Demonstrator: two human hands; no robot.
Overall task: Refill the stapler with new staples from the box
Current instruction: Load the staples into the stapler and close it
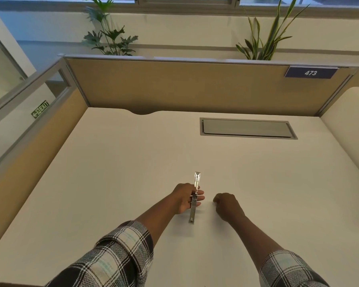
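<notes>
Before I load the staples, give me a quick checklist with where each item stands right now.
1. Slim silver metal stapler held steady: ok, the left hand has a grip on its middle.
2. Stapler opened out flat: ok, it appears so.
3. Staple strip in the right hand: cannot tell, fist closed.
4. Staple box within reach: not ok, none visible on the white desk.
5. Channel empty: cannot tell, too small.
</notes>
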